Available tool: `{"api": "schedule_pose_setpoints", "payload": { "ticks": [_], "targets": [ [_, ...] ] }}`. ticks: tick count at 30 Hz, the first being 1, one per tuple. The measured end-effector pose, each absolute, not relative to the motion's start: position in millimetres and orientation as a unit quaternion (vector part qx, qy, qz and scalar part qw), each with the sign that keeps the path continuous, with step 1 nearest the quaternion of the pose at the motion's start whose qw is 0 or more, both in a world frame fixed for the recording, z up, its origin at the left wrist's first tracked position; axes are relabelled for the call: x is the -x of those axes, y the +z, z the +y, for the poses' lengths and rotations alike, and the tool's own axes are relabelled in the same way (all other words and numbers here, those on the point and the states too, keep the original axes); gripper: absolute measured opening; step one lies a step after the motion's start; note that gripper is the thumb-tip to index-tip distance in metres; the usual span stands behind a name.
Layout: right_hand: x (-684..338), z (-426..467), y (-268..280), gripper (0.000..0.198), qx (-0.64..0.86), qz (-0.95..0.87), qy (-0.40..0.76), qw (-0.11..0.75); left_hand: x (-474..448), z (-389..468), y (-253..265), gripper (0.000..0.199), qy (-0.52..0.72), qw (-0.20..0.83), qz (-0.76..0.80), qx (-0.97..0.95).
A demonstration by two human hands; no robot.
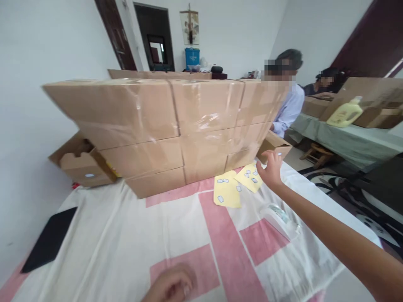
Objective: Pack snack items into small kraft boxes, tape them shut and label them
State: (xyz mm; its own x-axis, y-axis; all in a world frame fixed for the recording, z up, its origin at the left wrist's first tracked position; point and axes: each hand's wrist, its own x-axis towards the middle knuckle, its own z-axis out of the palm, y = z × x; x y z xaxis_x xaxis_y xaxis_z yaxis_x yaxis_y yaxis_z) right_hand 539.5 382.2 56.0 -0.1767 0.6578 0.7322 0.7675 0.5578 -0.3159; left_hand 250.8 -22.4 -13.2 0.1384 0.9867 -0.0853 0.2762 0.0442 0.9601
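Hands (272,171) apart, right near yellow sheets (228,194), pale label (279,154) on finger.

hanging scroll (189,27), blue bin (192,58) below it, yellow bottle (344,114) on a cloth-covered table (355,139), wooden stool (316,154)

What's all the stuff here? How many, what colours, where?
Tablecloth: one, white-pink, front.
Stacked cardboard boxes: several, brown, tablecloth's far side.
Open cartons: several, brown, beside stack, far right.
Sheets: two, yellow, before stack, with labels.
Flat slab: one, black, tablecloth's left.
Unclear object: one, whitish, tablecloth's right.
Second table: one, green cloth, right.
Jug: one, yellow, on second table.
Stool: one, brown, by second table.
Rug: one, black-white, right.
Bucket: one, blue, back.
Wall scroll: one, cream, back.
People: two, blue and dark clothing, right.
Left hand: one, bare, bottom.
Right hand: one, bare, beside sheets.
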Motion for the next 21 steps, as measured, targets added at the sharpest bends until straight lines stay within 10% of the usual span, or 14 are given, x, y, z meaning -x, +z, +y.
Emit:
{"api": "schedule_pose_setpoints", "payload": {
  "ticks": [9, 14, 21],
  "targets": [
    [-274.7, 164.1, 29.8, 0.028, 0.008, -0.915, 0.203, 0.348, -31.1, -33.9, 1.8, 0.033, 0.526, 0.144, 0.763, -0.348],
    [-104.8, 120.3, 29.1, 0.044, 0.179, -0.751, 0.502, 0.39, 65.6, -34.7, -16.0, 0.04, 0.528, -0.006, 0.813, -0.244],
    [34.3, 128.8, -0.9, 0.048, 0.272, -0.623, 0.577, 0.453, 168.4, 21.2, -11.7, 0.074, 0.449, -0.034, 0.804, -0.388]
  ]
}}
